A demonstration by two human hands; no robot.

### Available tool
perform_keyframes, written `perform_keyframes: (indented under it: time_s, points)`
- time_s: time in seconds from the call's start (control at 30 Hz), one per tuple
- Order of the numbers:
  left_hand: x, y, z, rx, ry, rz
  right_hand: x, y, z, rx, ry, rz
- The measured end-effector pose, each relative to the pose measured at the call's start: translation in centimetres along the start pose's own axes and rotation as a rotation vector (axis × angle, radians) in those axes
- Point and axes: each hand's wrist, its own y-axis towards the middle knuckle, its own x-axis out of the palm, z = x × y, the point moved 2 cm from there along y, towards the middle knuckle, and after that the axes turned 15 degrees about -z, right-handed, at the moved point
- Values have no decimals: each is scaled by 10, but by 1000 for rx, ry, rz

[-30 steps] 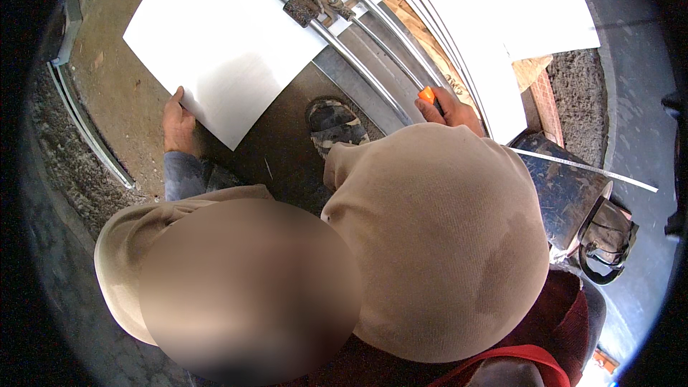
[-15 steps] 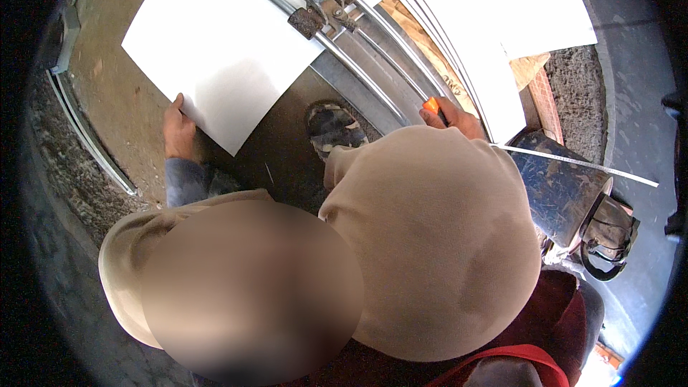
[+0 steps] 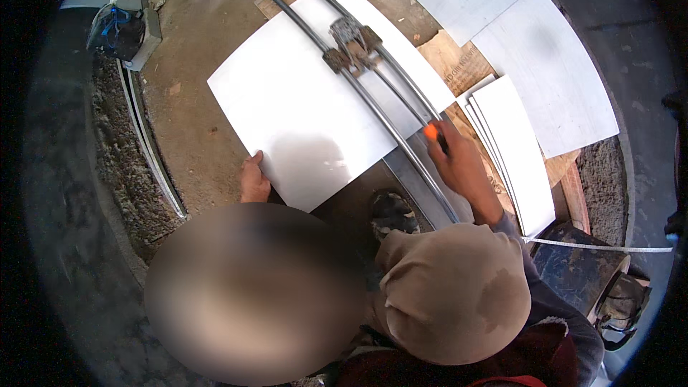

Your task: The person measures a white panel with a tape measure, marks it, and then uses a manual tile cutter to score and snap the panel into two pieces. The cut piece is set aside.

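Note:
A large white tile [image 3: 287,79] lies under the two steel rails of a manual tile cutter [image 3: 390,125]. The cutter's dark, worn carriage [image 3: 351,44] sits on the rails above the tile. My right hand [image 3: 459,165] is closed round the orange-and-black handle [image 3: 431,132], whose rod runs forward to the carriage. At the tile's near left edge, my left hand [image 3: 254,179] grips the border with its fingertips. Whether a score line marks the tile cannot be seen.
Narrow white tile strips [image 3: 512,143] are stacked on cardboard [image 3: 459,64] to the right, beside more large tiles [image 3: 548,72]. A measuring tape blade [image 3: 602,245] crosses a dark blue container [image 3: 573,261]. My shoe [image 3: 393,213] is near the cutter. A metal channel [image 3: 147,140] lies at left.
The carriage has slid away from me along the rails, over the tile. My right arm has stretched forward with the handle. The left hand stays at the tile's edge; the view has shifted.

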Motion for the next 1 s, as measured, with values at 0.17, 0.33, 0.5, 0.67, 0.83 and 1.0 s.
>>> perform_keyframes:
  time_s: [0.17,0.33,0.5,0.67,0.83,1.0]
  points:
    - [1,-3,1,-24,-44,-6,7,107,-29,-221,20,54]
    - [12,-10,4,-13,-33,6,16,215,-69,-250,-95,51]
    - [13,-11,4,-8,-54,42,18,270,-93,-217,-100,-6]
    - [8,-9,1,-3,-37,68,16,282,-101,-172,-94,-69]
    - [17,-13,4,9,-11,104,15,288,-104,-145,-80,-73]
    - [22,-16,6,19,-25,108,18,292,-101,-150,-97,-63]
